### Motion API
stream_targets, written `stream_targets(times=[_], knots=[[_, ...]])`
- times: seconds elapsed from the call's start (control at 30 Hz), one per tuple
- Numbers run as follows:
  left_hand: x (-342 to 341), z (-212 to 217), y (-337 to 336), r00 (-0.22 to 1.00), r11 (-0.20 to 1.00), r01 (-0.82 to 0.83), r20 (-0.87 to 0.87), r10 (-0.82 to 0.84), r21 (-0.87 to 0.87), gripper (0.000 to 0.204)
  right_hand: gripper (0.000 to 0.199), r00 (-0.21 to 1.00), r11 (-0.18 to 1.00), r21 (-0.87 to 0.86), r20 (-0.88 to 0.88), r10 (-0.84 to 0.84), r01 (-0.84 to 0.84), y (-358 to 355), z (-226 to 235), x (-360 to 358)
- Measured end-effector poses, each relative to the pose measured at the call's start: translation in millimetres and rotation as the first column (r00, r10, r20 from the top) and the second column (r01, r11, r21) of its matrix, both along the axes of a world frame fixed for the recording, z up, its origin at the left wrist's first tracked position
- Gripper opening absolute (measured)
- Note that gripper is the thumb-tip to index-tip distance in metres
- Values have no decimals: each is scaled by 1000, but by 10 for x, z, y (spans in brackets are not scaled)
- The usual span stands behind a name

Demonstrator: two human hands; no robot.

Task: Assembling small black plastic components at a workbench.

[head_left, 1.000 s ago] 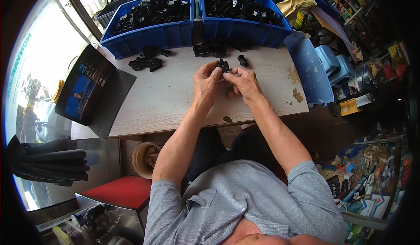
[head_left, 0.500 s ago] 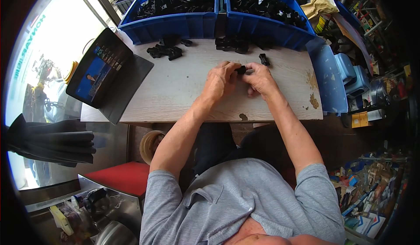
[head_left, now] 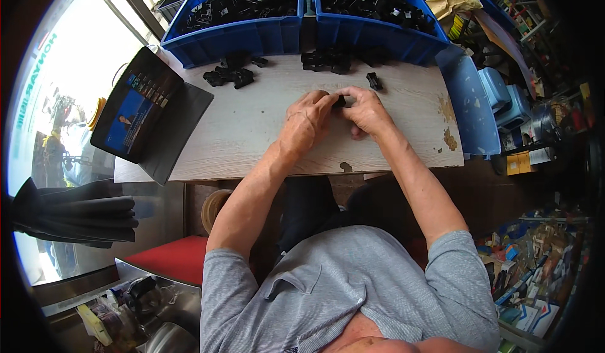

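Over the middle of the table, my left hand (head_left: pixel 307 121) and my right hand (head_left: pixel 365 112) meet around a small black plastic part (head_left: pixel 339 101). Both sets of fingers are closed on it and cover most of it, so its exact shape is hidden. Just beyond my right hand lies a single black part (head_left: pixel 374 81). Farther back, one loose cluster of black parts (head_left: pixel 326 60) sits before the bins, and another pile (head_left: pixel 228 77) lies to the left.
Two blue bins, a left one (head_left: pixel 236 40) and a right one (head_left: pixel 372 36), stand at the table's far edge, heaped with black parts. A tablet (head_left: pixel 135 104) on a folding cover stands at left. A light-blue plastic panel (head_left: pixel 469 110) borders the right edge.
The whole view has shifted slightly. My hands stay together on the black part, with my fingers drawn closer over it. The loose parts and bins keep their places.
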State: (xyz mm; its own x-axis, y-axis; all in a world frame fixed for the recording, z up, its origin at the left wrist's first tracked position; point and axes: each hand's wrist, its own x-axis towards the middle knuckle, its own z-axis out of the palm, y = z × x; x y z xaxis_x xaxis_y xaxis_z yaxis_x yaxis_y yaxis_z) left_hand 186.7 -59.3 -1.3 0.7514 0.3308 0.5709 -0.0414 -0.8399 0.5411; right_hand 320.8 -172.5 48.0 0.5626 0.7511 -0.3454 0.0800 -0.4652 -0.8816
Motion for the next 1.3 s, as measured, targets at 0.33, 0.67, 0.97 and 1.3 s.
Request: stream_targets(times=[0.33, 0.67, 0.97, 1.3], knots=[[8, 43, 8, 997, 997, 22, -73, -16, 77, 38, 34, 1000, 1000, 7, -6, 1, -1, -26, -72, 52], [-130, 88, -97, 992, 953, -23, -109, 59, 301, 42, 31, 1000, 1000, 8, -11, 26, -26, -38, 10, 1], [-211, 105, -20, 963, 920, -262, 24, 267, 290, 37, 29, 999, 998, 36, 3, -44, 44, -94, -29, 7], [-546, -18, 984, 732, 725, -593, -139, 667, 350, 26, 35, 842, 824, 187, -209, -498, 534, -718, -66, 856]])
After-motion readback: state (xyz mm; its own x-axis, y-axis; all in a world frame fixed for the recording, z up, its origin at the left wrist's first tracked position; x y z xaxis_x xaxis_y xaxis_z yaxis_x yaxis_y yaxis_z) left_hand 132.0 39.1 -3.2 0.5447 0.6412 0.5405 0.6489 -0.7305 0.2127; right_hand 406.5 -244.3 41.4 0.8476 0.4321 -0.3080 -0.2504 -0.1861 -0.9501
